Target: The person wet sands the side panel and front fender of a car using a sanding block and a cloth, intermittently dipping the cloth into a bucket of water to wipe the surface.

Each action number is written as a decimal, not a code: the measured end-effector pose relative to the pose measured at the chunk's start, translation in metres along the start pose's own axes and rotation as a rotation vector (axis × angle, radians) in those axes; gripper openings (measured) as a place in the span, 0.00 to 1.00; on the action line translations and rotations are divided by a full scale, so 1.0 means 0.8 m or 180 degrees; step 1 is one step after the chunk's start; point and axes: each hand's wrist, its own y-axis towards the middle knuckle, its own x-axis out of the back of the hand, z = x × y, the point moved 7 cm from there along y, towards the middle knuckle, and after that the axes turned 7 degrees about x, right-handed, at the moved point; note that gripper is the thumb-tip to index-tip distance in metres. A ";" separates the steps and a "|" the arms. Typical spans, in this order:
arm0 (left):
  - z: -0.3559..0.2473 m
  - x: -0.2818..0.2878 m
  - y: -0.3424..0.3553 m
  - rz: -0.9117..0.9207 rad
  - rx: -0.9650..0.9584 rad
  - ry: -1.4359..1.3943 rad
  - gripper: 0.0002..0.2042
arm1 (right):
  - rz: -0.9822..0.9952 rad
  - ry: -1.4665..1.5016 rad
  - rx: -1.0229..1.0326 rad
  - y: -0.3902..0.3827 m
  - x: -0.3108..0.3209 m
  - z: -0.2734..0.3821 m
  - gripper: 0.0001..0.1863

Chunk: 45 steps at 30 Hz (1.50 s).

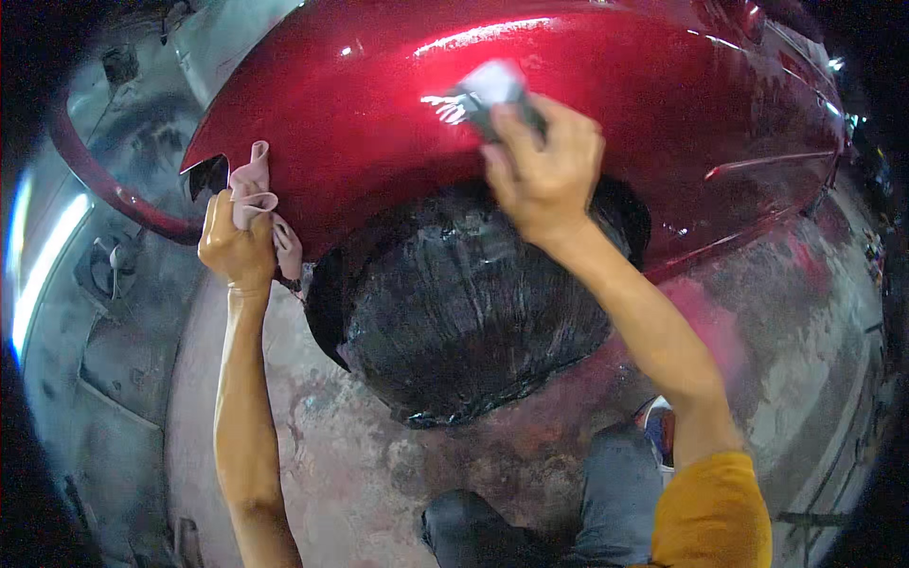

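Observation:
A glossy red car fender curves across the upper view above a wheel wrapped in black plastic sheeting. My right hand grips a dark grey block with a whitish front against or just over the red paint. Motion smears the block, so its exact kind does not show. At the fender's left edge, my left hand is closed around a crumpled pale pink cloth. Folds of the cloth stick out above the fist and hang down beside it.
Stained concrete floor with reddish patches lies below the car. My bent legs are near the lower edge. A dark red curved trim piece extends left of the fender, and a door handle shows at right.

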 end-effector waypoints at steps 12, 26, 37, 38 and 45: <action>-0.200 -0.071 0.079 -0.0103 -0.1026 -0.0259 0.10 | -0.0307 -0.0256 -0.0423 0.013 0.008 -0.116 0.26; -0.389 -0.129 0.145 -0.0447 -0.1463 -0.0522 0.08 | -0.0983 -0.0491 -0.1050 0.018 0.099 -0.264 0.20; -0.542 -0.220 0.201 -0.0565 -0.1908 -0.0901 0.09 | -0.0840 -0.0707 -0.0882 -0.005 0.077 -0.308 0.24; -0.544 -0.221 0.201 -0.0641 -0.1910 -0.0958 0.09 | -0.1068 -0.0539 -0.1070 -0.027 0.083 -0.304 0.25; -0.584 -0.213 0.150 0.0306 -0.2484 -0.0877 0.07 | -0.0623 -0.0008 -0.1922 -0.214 0.067 -0.241 0.24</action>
